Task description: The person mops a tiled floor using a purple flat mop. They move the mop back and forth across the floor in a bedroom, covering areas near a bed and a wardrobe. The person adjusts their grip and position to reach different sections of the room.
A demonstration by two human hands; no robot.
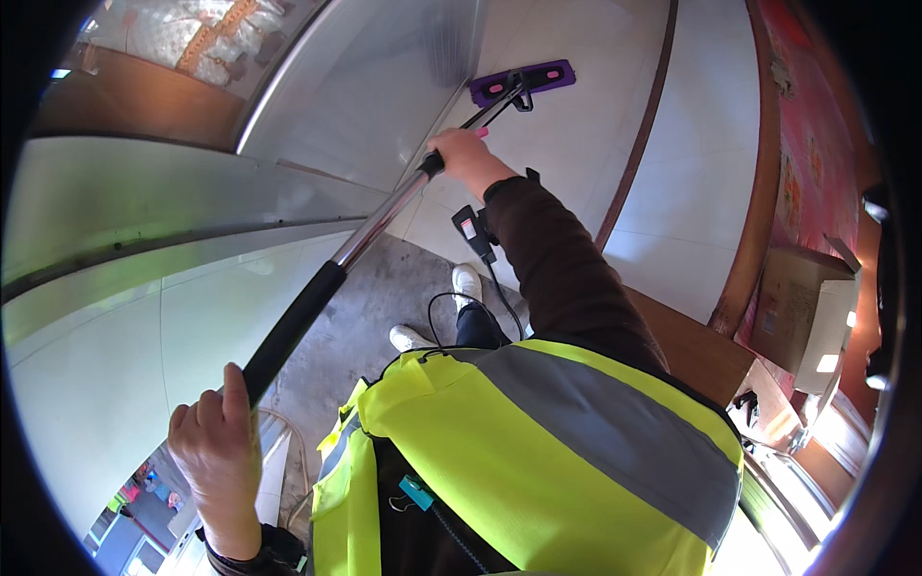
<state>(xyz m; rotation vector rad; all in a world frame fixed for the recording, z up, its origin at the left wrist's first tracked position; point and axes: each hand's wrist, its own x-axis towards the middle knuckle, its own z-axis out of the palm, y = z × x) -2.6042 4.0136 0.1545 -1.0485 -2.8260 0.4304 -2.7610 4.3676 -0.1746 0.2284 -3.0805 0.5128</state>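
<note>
A flat mop slants across the view from lower left to top middle. My left hand (219,459) is closed round the end of its black grip (293,331), index finger lying along it. Farther up, my right hand (467,158) is closed on the metal pole (379,223) near a black collar. Beyond that hand, the purple mop head (551,76) rests on white tiles (567,144), close to the foot of a shiny metal panel (370,96).
Brown strips (642,134) edge the white tiles. An open cardboard box (799,302) stands at right. A black device (471,230) hangs on a cable below my right arm. My white shoes (467,282) are on grey floor (336,322). A pale curved panel (106,317) stands at left.
</note>
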